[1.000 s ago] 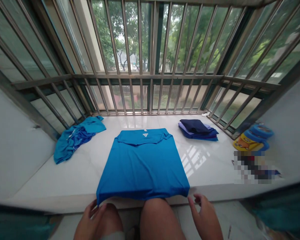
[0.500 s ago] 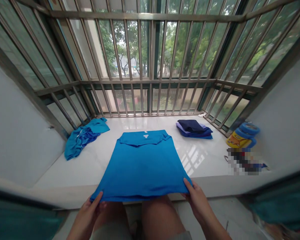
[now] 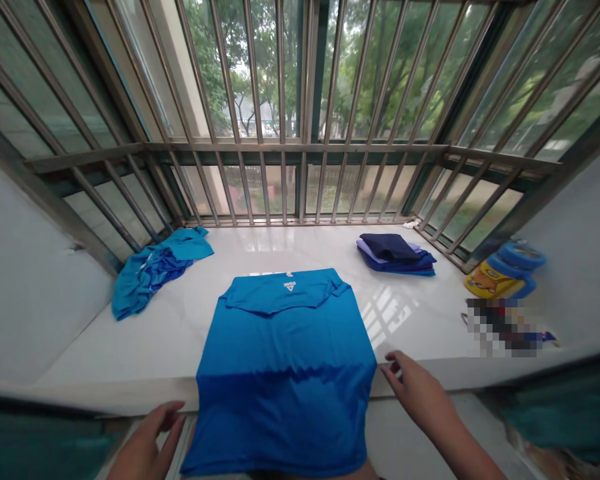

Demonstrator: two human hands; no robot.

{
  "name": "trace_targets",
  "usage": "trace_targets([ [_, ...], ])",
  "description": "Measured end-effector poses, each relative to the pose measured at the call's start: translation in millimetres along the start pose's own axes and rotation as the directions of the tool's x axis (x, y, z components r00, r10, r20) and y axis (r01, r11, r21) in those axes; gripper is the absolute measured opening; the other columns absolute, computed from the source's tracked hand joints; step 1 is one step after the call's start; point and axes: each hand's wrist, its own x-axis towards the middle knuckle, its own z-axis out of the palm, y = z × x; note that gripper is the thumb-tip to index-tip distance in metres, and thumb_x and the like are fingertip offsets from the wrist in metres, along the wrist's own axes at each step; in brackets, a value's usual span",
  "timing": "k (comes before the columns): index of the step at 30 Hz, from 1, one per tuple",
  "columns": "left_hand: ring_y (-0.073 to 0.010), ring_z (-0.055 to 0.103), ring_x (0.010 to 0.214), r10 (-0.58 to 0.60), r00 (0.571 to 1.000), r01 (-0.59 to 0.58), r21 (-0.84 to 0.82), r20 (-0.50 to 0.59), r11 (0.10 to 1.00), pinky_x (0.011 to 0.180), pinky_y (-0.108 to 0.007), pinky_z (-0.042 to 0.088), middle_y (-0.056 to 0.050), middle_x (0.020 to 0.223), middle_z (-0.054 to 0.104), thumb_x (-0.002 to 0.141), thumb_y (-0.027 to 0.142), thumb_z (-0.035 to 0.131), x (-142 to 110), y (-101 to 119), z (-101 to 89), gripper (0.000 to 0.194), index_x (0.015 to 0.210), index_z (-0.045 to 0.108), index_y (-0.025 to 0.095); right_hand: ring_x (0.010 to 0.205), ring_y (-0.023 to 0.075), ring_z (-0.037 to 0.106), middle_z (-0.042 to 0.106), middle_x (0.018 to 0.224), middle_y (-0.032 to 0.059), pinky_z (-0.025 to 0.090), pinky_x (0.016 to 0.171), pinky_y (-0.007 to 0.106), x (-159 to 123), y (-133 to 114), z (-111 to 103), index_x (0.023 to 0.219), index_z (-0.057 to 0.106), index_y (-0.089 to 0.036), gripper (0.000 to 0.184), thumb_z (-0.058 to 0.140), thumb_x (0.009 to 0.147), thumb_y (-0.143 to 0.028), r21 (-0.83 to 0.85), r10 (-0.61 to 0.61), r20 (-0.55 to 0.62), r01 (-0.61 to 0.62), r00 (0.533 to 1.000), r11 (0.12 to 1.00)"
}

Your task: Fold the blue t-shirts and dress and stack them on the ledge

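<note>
A blue T-shirt (image 3: 285,340) lies spread on the white window sill, its upper part turned over so that a small white logo shows. Its lower part hangs down over the sill's front edge toward my legs. To the left of the hem, my left hand (image 3: 153,437) is apart from the cloth, fingers curved and parted, holding nothing. My right hand (image 3: 410,380) is just beside the shirt's right edge where it bends over the sill. Its thumb and fingers are apart, with no cloth between them.
A crumpled heap of blue clothing (image 3: 157,270) lies at the left. Toward the back right sits a folded stack of dark and purple clothes (image 3: 395,253). A blue and yellow bottle (image 3: 503,272) stands by the right wall, near a blurred-out item (image 3: 510,327). Metal bars (image 3: 300,150) enclose the sill.
Both hands have let go of the shirt's hem and moved outward. The lower part, held stretched before, has dropped over the sill's edge. The view has tilted slightly.
</note>
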Motion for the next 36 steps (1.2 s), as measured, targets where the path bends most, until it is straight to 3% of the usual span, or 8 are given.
trace_targets([
  [3,-0.0333,0.076,0.113,0.324,0.944,-0.327,0.042,0.057,0.944,0.107,-0.046,0.059,-0.009,0.117,0.081,0.091,0.056,0.056,68.9,55.1,12.6,0.039,0.11,0.077,0.029,0.089,0.0263,0.075,0.079,0.103,0.0096,0.052,0.077,0.035,73.4,-39.8,-4.3,0.12,0.071,-0.023,0.035,0.051,0.103,-0.045,-0.118,-0.166,-0.028,0.161,0.986,0.98],
  [6,-0.0325,0.071,0.122,0.49,0.865,-0.5,0.111,0.102,0.859,0.116,-0.05,0.052,-0.014,0.128,0.078,0.098,0.043,0.047,146.3,95.9,29.3,0.043,0.123,0.076,0.022,0.104,0.0277,0.073,0.075,0.12,0.0151,0.052,0.088,0.035,139.1,-79.3,4.2,0.133,0.068,-0.019,0.035,0.055,0.104,-0.032,-0.232,-0.285,-0.053,0.266,0.957,0.936],
  [12,-0.0304,0.069,0.123,0.621,0.719,-0.682,0.141,0.313,0.718,0.113,-0.047,0.052,-0.014,0.129,0.074,0.092,0.035,0.058,248.9,114.6,48.8,0.038,0.123,0.078,0.023,0.12,0.0326,0.064,0.065,0.137,0.0202,0.05,0.099,0.039,217.6,-108.9,25.8,0.148,0.063,-0.016,0.054,0.073,0.097,-0.028,-0.312,-0.386,0.041,0.379,0.921,0.871],
  [16,-0.0288,0.071,0.117,0.626,0.685,-0.711,0.154,0.372,0.687,0.108,-0.043,0.054,-0.012,0.12,0.078,0.099,0.041,0.052,265.7,106.1,47.3,0.03,0.1,0.077,0.025,0.115,0.0263,0.064,0.069,0.125,0.0116,0.049,0.101,0.035,231.9,-96.1,21.7,0.119,0.076,-0.022,0.024,0.066,0.097,-0.019,-0.275,-0.448,0.087,0.453,0.89,0.848],
  [21,-0.03,0.071,0.125,0.605,0.719,-0.683,0.186,0.343,0.706,0.112,-0.045,0.054,-0.012,0.132,0.078,0.103,0.048,0.046,259.0,87.5,46.1,0.038,0.098,0.075,0.025,0.117,0.0236,0.064,0.069,0.126,0.0104,0.049,0.103,0.034,217.4,-61.0,13.9,0.115,0.075,-0.02,0.034,0.052,0.096,-0.005,-0.196,-0.604,0.101,0.611,0.791,0.767],
  [25,-0.0322,0.069,0.127,0.661,0.696,-0.717,0.242,0.279,0.654,0.112,-0.048,0.054,-0.015,0.138,0.074,0.103,0.047,0.049,250.3,83.8,50.4,0.04,0.121,0.077,0.025,0.111,0.0244,0.066,0.072,0.125,0.0109,0.051,0.1,0.036,203.0,-41.8,17.6,0.119,0.076,-0.021,0.036,0.045,0.103,-0.01,-0.229,-0.61,0.155,0.629,0.777,0.743],
  [32,-0.0281,0.073,0.105,0.682,0.615,-0.787,0.253,0.395,0.563,0.097,-0.04,0.058,-0.012,0.117,0.079,0.103,0.039,0.048,259.1,117.3,47.3,0.036,0.105,0.082,0.026,0.111,0.0272,0.067,0.072,0.123,0.013,0.054,0.102,0.041,211.6,-53.1,18.0,0.128,0.075,-0.021,0.036,0.047,0.105,-0.018,-0.285,-0.575,0.173,0.6,0.799,0.748],
  [36,-0.0269,0.074,0.108,0.722,0.624,-0.781,0.211,0.3,0.587,0.099,-0.037,0.058,-0.011,0.118,0.079,0.104,0.045,0.047,271.4,117.9,35.1,0.039,0.109,0.081,0.026,0.112,0.0267,0.066,0.072,0.121,0.0129,0.054,0.101,0.041,210.7,-57.4,16.0,0.128,0.076,-0.023,0.039,0.044,0.107,-0.018,-0.243,-0.644,0.071,0.639,0.762,0.729],
])
